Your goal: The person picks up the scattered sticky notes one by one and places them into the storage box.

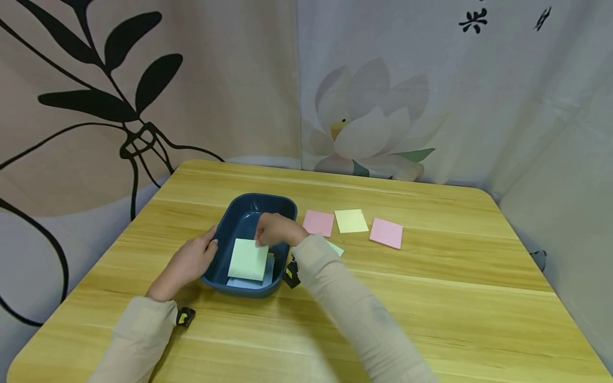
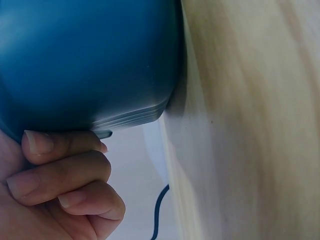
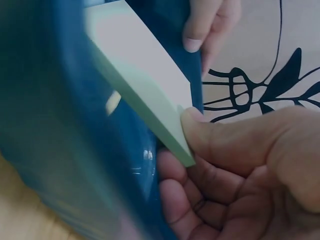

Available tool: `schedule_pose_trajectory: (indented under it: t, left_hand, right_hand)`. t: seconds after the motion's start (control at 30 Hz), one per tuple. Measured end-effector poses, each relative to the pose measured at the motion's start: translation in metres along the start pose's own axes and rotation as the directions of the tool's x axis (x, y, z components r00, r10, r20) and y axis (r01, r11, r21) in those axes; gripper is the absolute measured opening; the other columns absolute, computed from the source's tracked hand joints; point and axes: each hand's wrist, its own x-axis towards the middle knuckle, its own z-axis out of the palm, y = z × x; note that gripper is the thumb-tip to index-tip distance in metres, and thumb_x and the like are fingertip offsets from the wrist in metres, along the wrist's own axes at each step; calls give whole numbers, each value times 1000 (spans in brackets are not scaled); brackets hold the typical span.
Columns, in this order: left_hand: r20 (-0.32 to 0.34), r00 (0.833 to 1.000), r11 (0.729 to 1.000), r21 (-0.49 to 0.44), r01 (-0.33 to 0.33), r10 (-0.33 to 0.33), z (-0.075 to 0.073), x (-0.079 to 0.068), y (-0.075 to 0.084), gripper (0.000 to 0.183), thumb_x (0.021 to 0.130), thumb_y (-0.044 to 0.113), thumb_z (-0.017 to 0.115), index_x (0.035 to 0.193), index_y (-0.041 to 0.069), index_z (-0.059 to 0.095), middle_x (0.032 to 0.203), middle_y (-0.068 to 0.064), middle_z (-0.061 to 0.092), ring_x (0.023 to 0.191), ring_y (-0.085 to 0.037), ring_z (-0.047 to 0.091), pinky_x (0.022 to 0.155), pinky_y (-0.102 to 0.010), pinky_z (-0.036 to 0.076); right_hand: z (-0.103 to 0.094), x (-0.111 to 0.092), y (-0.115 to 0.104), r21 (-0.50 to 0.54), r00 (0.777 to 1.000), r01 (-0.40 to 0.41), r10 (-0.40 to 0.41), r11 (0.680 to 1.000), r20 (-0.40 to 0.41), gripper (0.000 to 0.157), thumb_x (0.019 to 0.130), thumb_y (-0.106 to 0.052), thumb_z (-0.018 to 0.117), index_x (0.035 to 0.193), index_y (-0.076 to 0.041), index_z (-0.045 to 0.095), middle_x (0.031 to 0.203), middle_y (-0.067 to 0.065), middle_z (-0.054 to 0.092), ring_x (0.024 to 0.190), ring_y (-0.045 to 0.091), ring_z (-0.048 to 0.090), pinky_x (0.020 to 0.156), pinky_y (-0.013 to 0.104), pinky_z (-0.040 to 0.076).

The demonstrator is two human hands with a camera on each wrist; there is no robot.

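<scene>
A dark blue plastic bin [image 1: 243,224] stands on the left part of the table. My left hand [image 1: 189,259] grips its left rim, with curled fingers [image 2: 65,172] against the outer wall in the left wrist view. Inside the bin, my right hand [image 1: 281,230] pinches a light green sticky note pad [image 1: 247,260] by one corner. The right wrist view shows the thumb on top of the green pad [image 3: 140,75], which is tilted, and fingers beneath it. Under it in the head view lies a light blue sticky note pad [image 1: 243,283], with a sliver of yellow beside it.
Right of the bin lie a pink pad [image 1: 318,222], a yellow pad [image 1: 351,221] and another pink pad [image 1: 386,233]. A pale green pad [image 1: 337,249] is partly hidden by the right sleeve [image 1: 345,298]. Printed curtains [image 1: 239,80] hang behind the wooden table [image 1: 455,298].
</scene>
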Motion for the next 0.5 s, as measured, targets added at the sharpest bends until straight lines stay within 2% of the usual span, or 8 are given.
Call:
schedule_pose_trajectory:
  t: [0.27, 0.5]
  left_hand:
    - [-8, 1000, 1000, -12, -7, 7, 1, 0, -1, 53, 104, 21, 32, 150, -5, 23, 53, -3, 39, 44, -16, 38, 46, -30, 35]
    - [-8, 1000, 1000, -12, -3, 3, 0, 0, -1, 53, 104, 20, 32, 150, -6, 23, 53, -3, 39, 45, -16, 39, 46, -30, 35]
  right_hand:
    - [9, 3, -1, -15, 1000, -9, 9, 1000, 16, 11, 91, -15, 66, 96, -6, 71, 92, 3, 67, 72, 11, 58, 64, 22, 49]
    - [15, 4, -2, -37, 998, -42, 44, 998, 42, 8, 91, -13, 65, 92, -5, 64, 85, 3, 61, 66, 14, 57, 62, 24, 49]
